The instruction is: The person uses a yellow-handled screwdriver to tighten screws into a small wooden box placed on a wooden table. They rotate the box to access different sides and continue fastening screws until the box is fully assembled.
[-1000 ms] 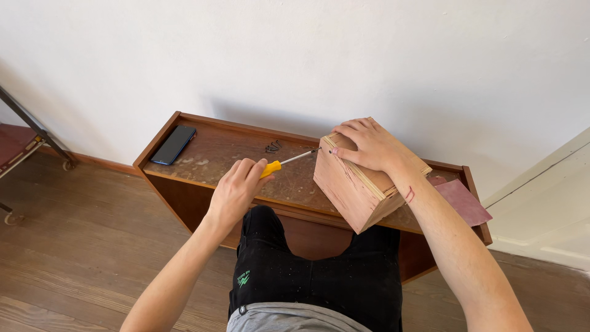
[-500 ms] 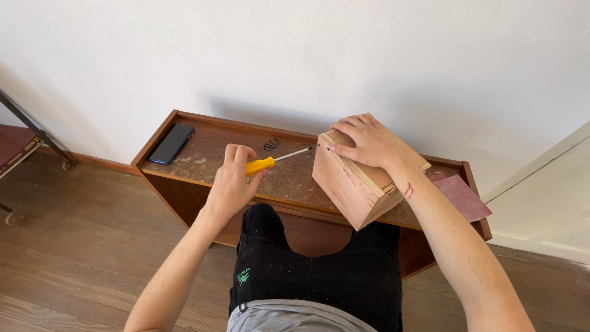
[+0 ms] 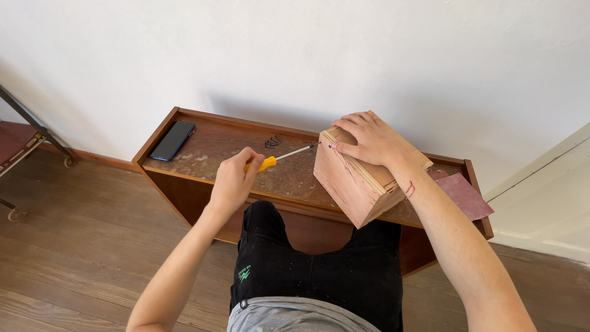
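One plywood box [image 3: 359, 181] stands tilted on the right half of a low brown bench [image 3: 209, 144], one corner edge turned toward the person; whether it is open or what is inside cannot be made out, since only its outer faces show and the top face is largely covered by the right hand [image 3: 369, 140]; that hand lies spread flat on the box, fingers apart and pressing down, gripping nothing; the left hand [image 3: 233, 181] is closed tight around the yellow handle of a screwdriver [image 3: 279, 158], so most of the handle is hidden in the fist; the thin metal shaft runs up and right, its tip at the upper left edge of the box, just beside the right hand's fingertips [image 3: 337, 123]; whether the tip sits in a screw is too small to tell; a small heap of dark screws [image 3: 273, 142] lies on the bench just beyond the shaft; a dark smartphone [image 3: 173, 140] lies flat near the bench's left end, well apart from the box; a reddish sheet, perhaps sandpaper [image 3: 464, 195], overhangs the right end, partly hidden behind the right forearm; the bench stands against a white wall [image 3: 295, 55] on a wooden floor [image 3: 74, 246]; the person's black trousers [image 3: 313, 270] fill the lower middle; a dark metal frame [image 3: 24, 126] is cut off at the left edge.
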